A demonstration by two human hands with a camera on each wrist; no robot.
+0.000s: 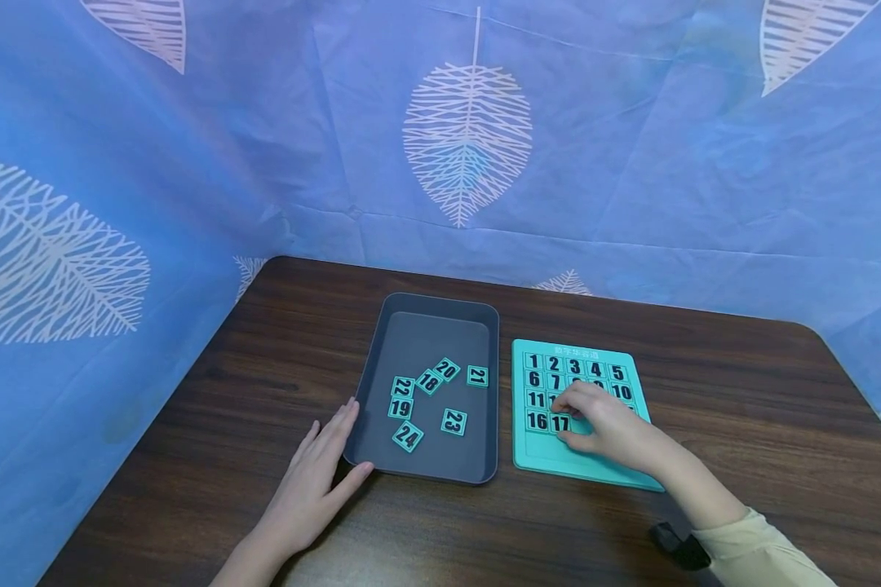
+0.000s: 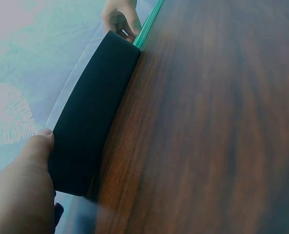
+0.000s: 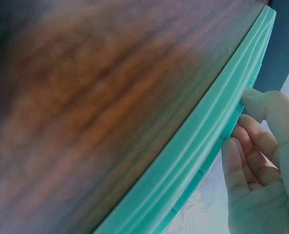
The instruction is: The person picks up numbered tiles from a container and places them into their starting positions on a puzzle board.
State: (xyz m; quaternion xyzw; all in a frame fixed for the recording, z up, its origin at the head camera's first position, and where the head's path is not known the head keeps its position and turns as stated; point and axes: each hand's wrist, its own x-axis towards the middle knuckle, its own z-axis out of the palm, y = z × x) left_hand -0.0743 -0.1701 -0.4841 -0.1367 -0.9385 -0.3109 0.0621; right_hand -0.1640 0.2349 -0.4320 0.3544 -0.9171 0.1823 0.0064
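Note:
My right hand [image 1: 605, 424] is over the turquoise number board [image 1: 587, 465], its thumb and forefinger tips at opposite edges of the number 17 tile [image 1: 560, 423], pinching it. That tile lies flat in the fourth row, right of the number 16 tile [image 1: 537, 421]. The right wrist view shows the thumb [image 3: 256, 100] and bent fingers at the board's edge [image 3: 183, 161]. With fingers straight and spread, my left hand [image 1: 308, 481] rests against the near left corner of the dark grey tray [image 1: 440, 469]. Its thumb [image 2: 37, 148] touches the tray wall [image 2: 93, 112] in the left wrist view.
Inside the tray lie several loose number tiles, among them the 18 [image 1: 429, 381], 21 [image 1: 477, 376] and 24 [image 1: 408, 436]. Rows above the 17 hold tiles, some hidden by the right hand. A blue leaf-patterned cloth [image 1: 595, 163] hangs behind the dark wooden table [image 1: 440, 538].

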